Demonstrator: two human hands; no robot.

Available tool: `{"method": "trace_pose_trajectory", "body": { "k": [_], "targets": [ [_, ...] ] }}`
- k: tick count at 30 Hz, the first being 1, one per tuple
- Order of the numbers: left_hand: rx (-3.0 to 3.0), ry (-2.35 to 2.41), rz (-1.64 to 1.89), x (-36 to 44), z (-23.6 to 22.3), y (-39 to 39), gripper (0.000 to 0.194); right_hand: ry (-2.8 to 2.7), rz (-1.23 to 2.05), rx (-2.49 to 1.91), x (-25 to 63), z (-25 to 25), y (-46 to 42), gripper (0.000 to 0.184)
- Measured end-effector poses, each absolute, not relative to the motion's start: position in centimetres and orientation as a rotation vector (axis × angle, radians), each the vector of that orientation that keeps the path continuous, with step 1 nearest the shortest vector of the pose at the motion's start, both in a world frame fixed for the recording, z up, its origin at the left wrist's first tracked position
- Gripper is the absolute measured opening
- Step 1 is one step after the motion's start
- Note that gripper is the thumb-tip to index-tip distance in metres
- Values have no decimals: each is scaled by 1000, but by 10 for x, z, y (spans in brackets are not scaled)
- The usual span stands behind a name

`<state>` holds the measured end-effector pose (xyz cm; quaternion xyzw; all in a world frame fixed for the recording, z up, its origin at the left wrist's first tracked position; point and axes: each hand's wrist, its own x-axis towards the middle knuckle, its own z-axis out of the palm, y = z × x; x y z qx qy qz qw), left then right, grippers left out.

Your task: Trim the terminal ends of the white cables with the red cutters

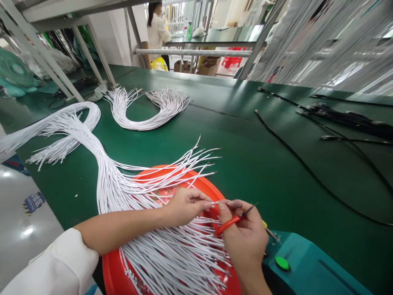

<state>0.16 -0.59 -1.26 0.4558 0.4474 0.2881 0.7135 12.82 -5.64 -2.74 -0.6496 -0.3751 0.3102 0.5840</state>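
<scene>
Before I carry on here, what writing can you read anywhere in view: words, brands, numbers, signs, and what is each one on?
No text can be read with certainty.
Blue floor sign: pale characters, too blurred and slanted to quote.
Teal device: any marking near its green oval button is too small to read.
Red basin: a printed pattern shows inside, with no legible words.

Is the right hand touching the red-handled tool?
Touching: the head view shows the right hand holding the red-handled tool, its handle lying against the hand.
</scene>
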Motion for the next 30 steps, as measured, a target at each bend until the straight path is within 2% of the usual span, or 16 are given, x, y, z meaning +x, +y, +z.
{"method": "trace_pose_trajectory", "body": {
  "k": [10, 23, 30],
  "targets": [
    [966, 1003, 725, -2, -7, -3, 33, -1343, 1127, -1612, 130, -19, -59, 20],
    [758, 918, 702, 4, -13, -8, 31, -1438, 1034, -1683, 132, -27, -59, 17],
    [789, 940, 708, 3, -7, -9, 28, -1399, 1135, -1624, 131, -19, -56, 17]
  ]
}}
